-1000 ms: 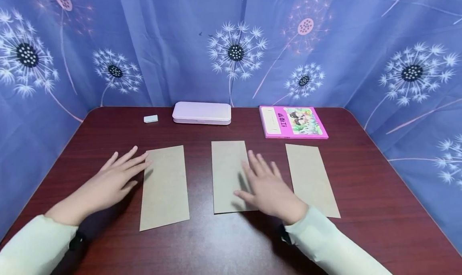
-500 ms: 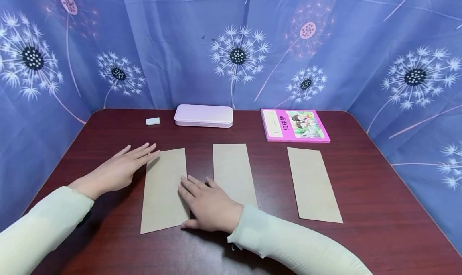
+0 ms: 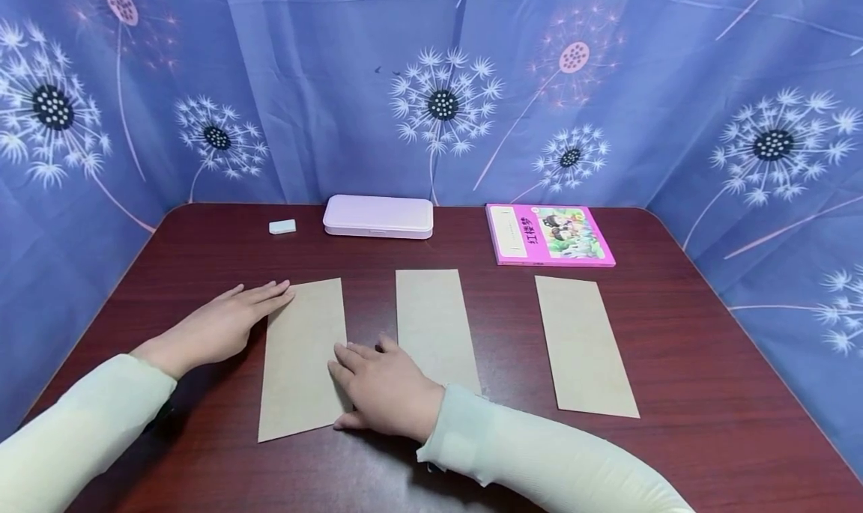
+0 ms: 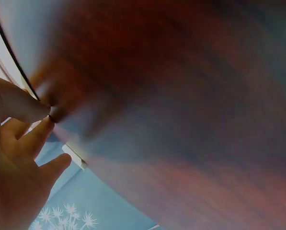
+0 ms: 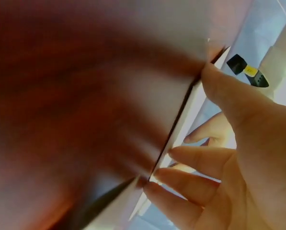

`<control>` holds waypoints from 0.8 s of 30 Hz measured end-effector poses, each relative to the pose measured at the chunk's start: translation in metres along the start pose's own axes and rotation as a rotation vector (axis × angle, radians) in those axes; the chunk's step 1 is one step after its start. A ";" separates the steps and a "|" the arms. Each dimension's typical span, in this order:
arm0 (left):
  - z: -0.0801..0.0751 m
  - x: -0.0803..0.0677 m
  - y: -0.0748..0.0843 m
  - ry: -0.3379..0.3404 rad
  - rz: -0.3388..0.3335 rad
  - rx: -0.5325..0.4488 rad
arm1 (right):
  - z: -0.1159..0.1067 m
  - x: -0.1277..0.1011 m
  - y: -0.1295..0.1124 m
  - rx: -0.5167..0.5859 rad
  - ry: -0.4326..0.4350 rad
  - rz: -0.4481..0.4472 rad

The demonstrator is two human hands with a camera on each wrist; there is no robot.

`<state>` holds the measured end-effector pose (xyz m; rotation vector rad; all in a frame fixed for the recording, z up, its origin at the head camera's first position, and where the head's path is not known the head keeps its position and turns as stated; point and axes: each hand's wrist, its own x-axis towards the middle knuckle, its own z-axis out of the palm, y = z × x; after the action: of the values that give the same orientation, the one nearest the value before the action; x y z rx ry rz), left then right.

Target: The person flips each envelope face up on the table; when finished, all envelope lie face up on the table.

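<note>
Three flat tan paper rectangles lie apart in a row on the dark wood table: a left sheet [image 3: 303,363], a middle sheet [image 3: 431,311] and a right sheet [image 3: 586,348]. At the left sheet's upper left corner rest the fingertips of my left hand [image 3: 219,327], fairly straight. My right hand [image 3: 387,389] touches that sheet's right edge with extended fingers, its thumb near the lower right corner. It covers part of the middle sheet's lower left. In the right wrist view, the thumb and fingers of the right hand [image 5: 253,148] meet a thin sheet edge.
Along the table's back stand a white eraser [image 3: 282,227], a pale lilac pencil case [image 3: 377,216] and a pink book [image 3: 549,235]. A blue dandelion-print curtain [image 3: 337,86] hangs behind and beside the table [image 3: 499,288].
My right hand has moved left from above the middle sheet to the left sheet's right edge. My left hand has come down onto that sheet's upper left corner.
</note>
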<state>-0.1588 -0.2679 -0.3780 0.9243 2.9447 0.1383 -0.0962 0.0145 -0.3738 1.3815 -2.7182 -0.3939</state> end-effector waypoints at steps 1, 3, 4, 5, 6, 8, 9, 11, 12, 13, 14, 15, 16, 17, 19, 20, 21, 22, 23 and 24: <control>-0.001 0.000 0.001 0.000 -0.003 -0.002 | -0.001 -0.002 0.000 -0.021 0.035 -0.012; -0.002 -0.001 0.001 0.000 -0.006 -0.003 | -0.003 -0.005 -0.001 -0.056 0.107 -0.037; -0.003 -0.002 0.001 0.002 -0.006 -0.004 | -0.003 -0.007 -0.001 -0.064 0.146 -0.047; -0.003 -0.002 0.000 0.002 -0.008 -0.005 | -0.004 -0.009 0.000 -0.062 0.182 -0.056; -0.003 -0.003 -0.001 0.002 -0.011 -0.008 | -0.005 -0.011 0.000 -0.053 0.217 -0.065; -0.003 -0.005 -0.003 0.004 -0.020 -0.015 | -0.007 -0.014 0.002 -0.014 0.282 -0.071; -0.003 -0.006 -0.004 0.005 -0.024 -0.019 | -0.008 -0.015 0.003 0.018 0.311 -0.068; -0.002 -0.009 -0.007 0.018 -0.030 -0.028 | -0.012 -0.017 0.008 0.105 0.362 -0.052; -0.002 -0.011 -0.008 0.029 -0.029 -0.033 | -0.014 -0.018 0.010 0.156 0.389 -0.037; -0.001 -0.013 -0.009 0.047 -0.023 -0.036 | -0.017 -0.018 0.014 0.212 0.418 -0.018; -0.001 -0.015 -0.010 0.073 -0.016 -0.041 | -0.019 -0.019 0.017 0.270 0.450 0.001; -0.001 -0.016 -0.010 0.105 -0.007 -0.046 | -0.022 -0.019 0.021 0.328 0.482 0.020; -0.001 -0.018 -0.011 0.147 0.002 -0.055 | -0.025 -0.019 0.025 0.385 0.514 0.041; -0.001 -0.020 -0.011 0.190 0.010 -0.063 | -0.027 -0.019 0.029 0.442 0.550 0.062; -0.004 -0.025 -0.011 0.278 0.007 -0.091 | -0.032 -0.020 0.037 0.547 0.619 0.112; -0.007 -0.027 -0.010 0.317 -0.005 -0.107 | -0.034 -0.020 0.041 0.602 0.653 0.138; -0.009 -0.030 -0.009 0.351 -0.023 -0.122 | -0.036 -0.020 0.045 0.658 0.684 0.164; -0.012 -0.033 -0.008 0.378 -0.043 -0.141 | -0.038 -0.020 0.049 0.716 0.713 0.188; -0.015 -0.036 -0.007 0.393 -0.069 -0.160 | -0.039 -0.020 0.053 0.772 0.740 0.212; -0.018 -0.040 -0.005 0.406 -0.096 -0.188 | -0.040 -0.019 0.056 0.824 0.763 0.232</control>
<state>-0.1304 -0.2963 -0.3601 0.8089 3.2521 0.6599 -0.1219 0.0537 -0.3194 0.9560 -2.3359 1.1339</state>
